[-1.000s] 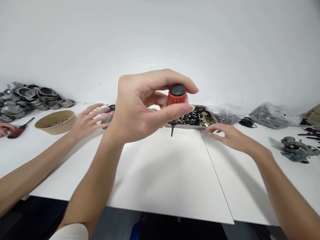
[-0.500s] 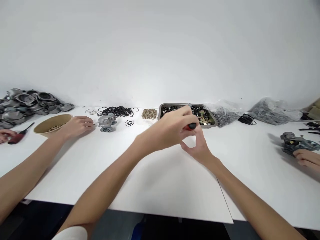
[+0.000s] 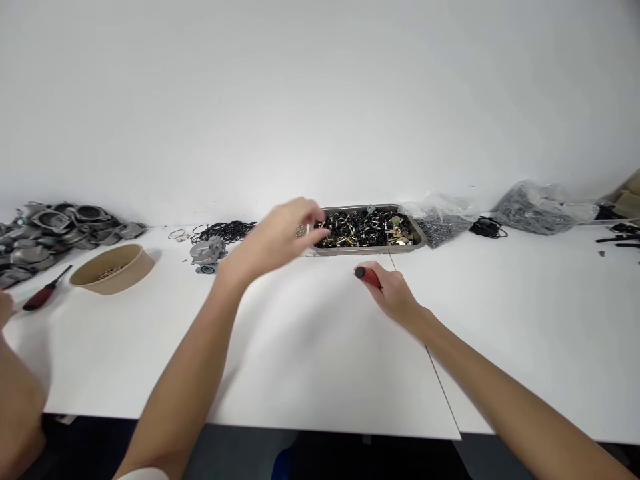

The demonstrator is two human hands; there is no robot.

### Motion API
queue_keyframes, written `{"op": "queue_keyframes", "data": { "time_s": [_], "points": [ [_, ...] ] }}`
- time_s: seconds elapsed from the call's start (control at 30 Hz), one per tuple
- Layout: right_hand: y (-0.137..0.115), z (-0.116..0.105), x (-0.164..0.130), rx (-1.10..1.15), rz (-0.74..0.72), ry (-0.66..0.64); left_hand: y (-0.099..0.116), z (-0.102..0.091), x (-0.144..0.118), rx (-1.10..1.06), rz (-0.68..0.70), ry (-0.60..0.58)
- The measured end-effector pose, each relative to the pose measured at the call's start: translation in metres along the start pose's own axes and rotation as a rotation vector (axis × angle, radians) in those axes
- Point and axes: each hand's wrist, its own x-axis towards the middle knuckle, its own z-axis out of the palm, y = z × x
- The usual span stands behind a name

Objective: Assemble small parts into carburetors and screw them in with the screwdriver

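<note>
**A:** Right hand is down on the white table, about the middle of its width and toward the far edge. It's wrapped around a red-handled screwdriver, and only the black cap and a bit of red handle poke out past the fingers.

**B:** And the left?

**A:** Left hand is up in the air, fingers loosely spread, nothing in it. The fingertips hover at the left end of the metal tray, which sits against the far edge and is packed with small black and brass parts.

**B:** How close is the screwdriver to that tray?

**A:** Near it, just on the near side, not touching. A seam in the table runs right by the right hand.

**B:** What's out to the left?

**A:** A grey cast part near the left hand, with a tangle of black O-rings behind it at the far edge. Further left is a brown paper bowl, then a second red screwdriver lying flat close to the left edge, and a heap of grey metal housings in the far left corner.

**B:** Anyone else in shot?

**A:** Another person's arm at the left edge; its hand is blurred.

**B:** And the right side?

**A:** Clear plastic bags of dark parts along the far edge, well apart from both hands.
</note>
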Motion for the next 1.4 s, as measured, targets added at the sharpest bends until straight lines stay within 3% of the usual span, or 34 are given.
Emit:
{"op": "queue_keyframes", "data": {
  "time_s": [0.13,0.2,0.23,0.27,0.37,0.53,0.67,0.73,0.8,0.9,1.03,1.13,1.27,1.4],
  "points": [
    [0.001,-0.002,0.0,0.007,-0.098,-0.039,-0.095,-0.002,-0.021,0.493,-0.434,0.108],
    [-0.001,-0.003,0.0,0.019,-0.158,-0.027,-0.143,0.008,-0.041,0.613,-0.716,-0.008],
    [-0.002,-0.003,0.001,0.025,-0.189,-0.023,-0.163,0.013,-0.052,0.614,-0.808,-0.098],
    [-0.003,-0.003,0.001,0.028,-0.22,-0.022,-0.18,0.018,-0.062,0.632,-0.843,-0.094],
    [-0.006,-0.004,0.002,0.02,-0.279,-0.023,-0.21,0.024,-0.086,0.636,-0.871,0.04],
    [-0.006,-0.005,0.004,-0.023,-0.268,-0.024,-0.218,0.022,-0.106,0.489,-0.97,0.253],
    [-0.003,-0.008,0.006,-0.044,-0.212,-0.025,-0.209,0.028,-0.11,0.376,-0.914,0.461],
    [-0.001,-0.009,0.008,-0.067,-0.122,0.0,-0.193,0.033,-0.103,0.286,-0.886,0.586],
    [0.002,-0.012,0.01,-0.09,-0.032,0.041,-0.168,0.042,-0.088,0.127,-0.854,0.619],
    [0.009,-0.017,0.013,-0.077,0.083,0.107,-0.118,0.062,-0.059,-0.165,-0.694,0.5],
    [0.017,-0.025,0.017,-0.062,0.269,0.138,-0.047,0.096,-0.029,-0.693,-0.498,0.227],
    [0.024,-0.029,0.019,-0.093,0.336,0.144,-0.004,0.117,-0.02,-0.798,-0.334,0.066],
    [0.031,-0.029,0.02,-0.139,0.392,0.116,0.028,0.139,-0.024,-0.844,-0.142,-0.048],
    [0.033,-0.027,0.021,-0.168,0.425,0.012,0.031,0.151,-0.034,-0.933,-0.098,-0.129]
  ]
}}
